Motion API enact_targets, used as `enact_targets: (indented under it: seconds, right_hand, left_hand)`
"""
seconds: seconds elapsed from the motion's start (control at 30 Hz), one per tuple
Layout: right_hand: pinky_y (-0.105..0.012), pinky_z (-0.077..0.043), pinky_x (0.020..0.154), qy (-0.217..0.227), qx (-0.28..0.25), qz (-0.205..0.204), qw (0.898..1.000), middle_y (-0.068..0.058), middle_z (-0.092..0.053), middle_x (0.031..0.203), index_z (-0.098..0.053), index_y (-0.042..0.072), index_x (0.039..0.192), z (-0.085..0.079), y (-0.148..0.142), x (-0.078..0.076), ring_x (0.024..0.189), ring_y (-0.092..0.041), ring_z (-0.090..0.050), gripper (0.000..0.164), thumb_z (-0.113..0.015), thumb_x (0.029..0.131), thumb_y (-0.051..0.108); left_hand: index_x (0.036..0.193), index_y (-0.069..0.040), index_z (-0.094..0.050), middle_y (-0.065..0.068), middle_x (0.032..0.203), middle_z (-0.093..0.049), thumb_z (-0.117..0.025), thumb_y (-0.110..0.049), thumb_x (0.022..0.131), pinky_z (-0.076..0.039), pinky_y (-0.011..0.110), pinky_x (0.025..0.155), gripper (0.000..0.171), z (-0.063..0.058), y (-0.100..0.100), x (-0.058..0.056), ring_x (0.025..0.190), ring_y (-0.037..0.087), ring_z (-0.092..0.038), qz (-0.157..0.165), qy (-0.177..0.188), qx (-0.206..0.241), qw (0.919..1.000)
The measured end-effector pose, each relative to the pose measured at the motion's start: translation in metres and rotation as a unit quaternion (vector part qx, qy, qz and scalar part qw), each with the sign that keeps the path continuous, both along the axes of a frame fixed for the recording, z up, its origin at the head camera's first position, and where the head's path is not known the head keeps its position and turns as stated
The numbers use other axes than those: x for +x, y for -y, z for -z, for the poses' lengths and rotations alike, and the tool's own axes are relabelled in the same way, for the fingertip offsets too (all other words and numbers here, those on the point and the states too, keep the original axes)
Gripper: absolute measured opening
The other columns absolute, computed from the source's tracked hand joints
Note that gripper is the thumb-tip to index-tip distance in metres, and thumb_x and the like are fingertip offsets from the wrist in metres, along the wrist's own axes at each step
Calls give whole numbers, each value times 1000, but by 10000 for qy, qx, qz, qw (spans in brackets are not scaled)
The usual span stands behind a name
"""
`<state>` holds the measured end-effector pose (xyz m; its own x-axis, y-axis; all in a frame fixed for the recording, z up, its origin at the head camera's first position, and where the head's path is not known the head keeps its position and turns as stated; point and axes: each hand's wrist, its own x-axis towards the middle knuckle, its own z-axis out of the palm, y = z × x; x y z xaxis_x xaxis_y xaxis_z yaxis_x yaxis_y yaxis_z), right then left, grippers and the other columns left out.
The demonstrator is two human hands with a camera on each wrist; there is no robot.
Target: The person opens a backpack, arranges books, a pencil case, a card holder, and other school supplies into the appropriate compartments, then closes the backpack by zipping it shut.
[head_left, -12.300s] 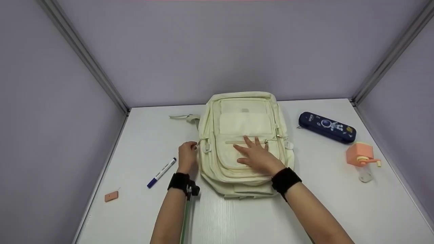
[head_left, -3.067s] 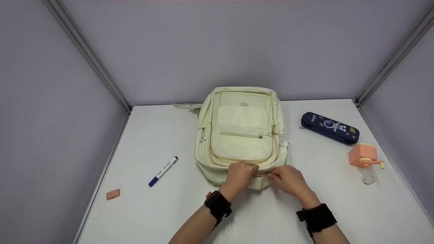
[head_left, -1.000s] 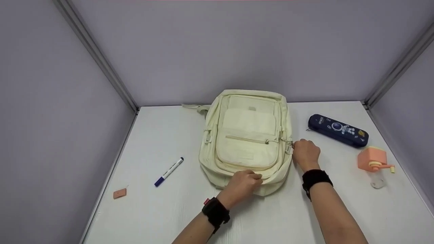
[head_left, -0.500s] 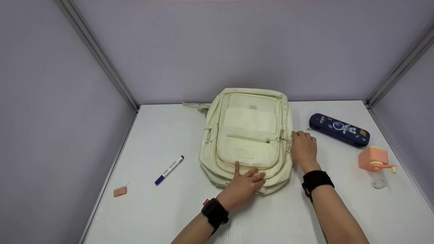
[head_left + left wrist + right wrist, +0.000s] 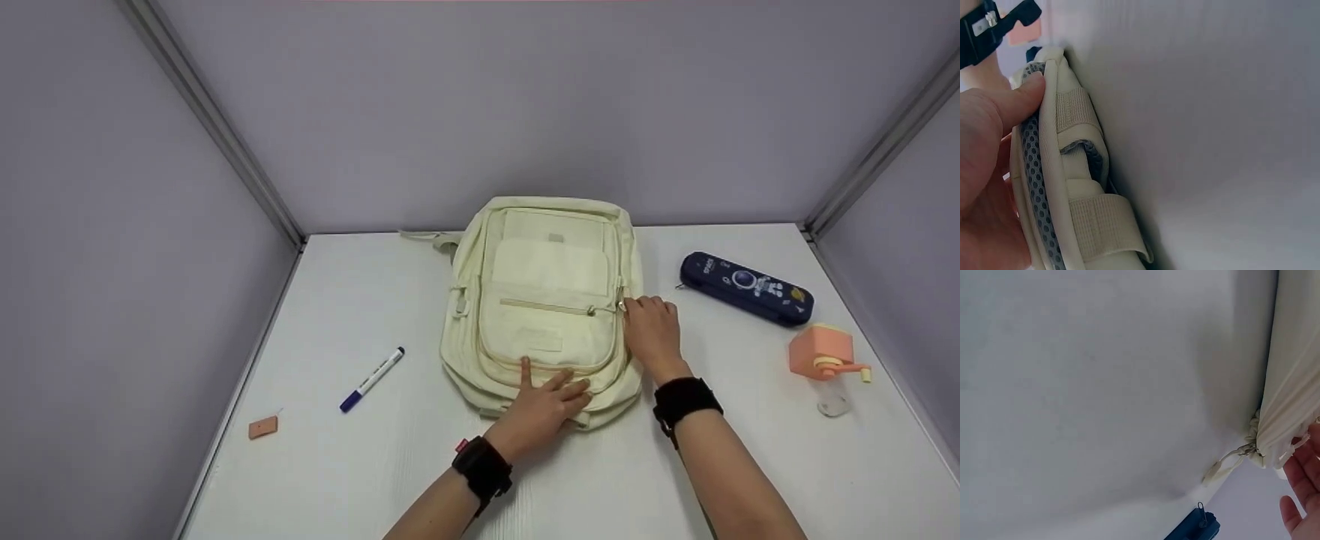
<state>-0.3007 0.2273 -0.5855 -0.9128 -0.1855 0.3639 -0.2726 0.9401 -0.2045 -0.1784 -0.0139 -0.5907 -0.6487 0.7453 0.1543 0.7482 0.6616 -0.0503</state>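
A cream backpack (image 5: 555, 270) lies front side up on the white table, its bottom toward me. My left hand (image 5: 536, 412) rests on its lower front with fingers spread. In the left wrist view the left thumb (image 5: 1030, 93) presses on the grey mesh edge (image 5: 1039, 185) near the bottom webbing straps. My right hand (image 5: 654, 331) is at the right side of the bag, its fingertips at a small metal zipper pull (image 5: 622, 305). In the right wrist view the fingers (image 5: 1300, 472) touch gathered cream fabric (image 5: 1292, 399); the pinch itself is partly out of frame.
A navy space-print pencil case (image 5: 746, 289) lies right of the bag. Nearer stands an orange crank pencil sharpener (image 5: 821, 351) with a clear part below. To the left are a marker pen (image 5: 373, 379) and a small pinkish-orange block (image 5: 262, 427). Grey panels (image 5: 555, 112) enclose the table.
My left hand has gone from gripping the bag's lower edge to lying spread on its front. My right hand has shifted left from the side buckle to the zipper pull.
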Motion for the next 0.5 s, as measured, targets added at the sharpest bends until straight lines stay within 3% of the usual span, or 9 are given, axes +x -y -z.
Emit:
enact_targets:
  seconds: [0.27,0.5]
  right_hand:
    - [-56,-40,83,29,20,82,10000,-26,-61,92,-68,-8,102,-3,1,-3,92,-45,-54,18,-54,93,0]
    - [-55,-45,70,375,-124,321,9987,-24,-66,88,-69,-3,107,-6,6,-3,79,-45,-61,23,-53,99,11]
  left_hand:
    - [141,-31,-55,-10,148,-45,-56,-41,97,-26,76,96,45,6,-11,-1,140,17,-36,-223,-264,9,9994]
    - [140,-33,-55,-10,148,-46,-51,-40,99,-26,75,97,42,8,-20,-3,139,15,-37,-491,-470,-83,9977]
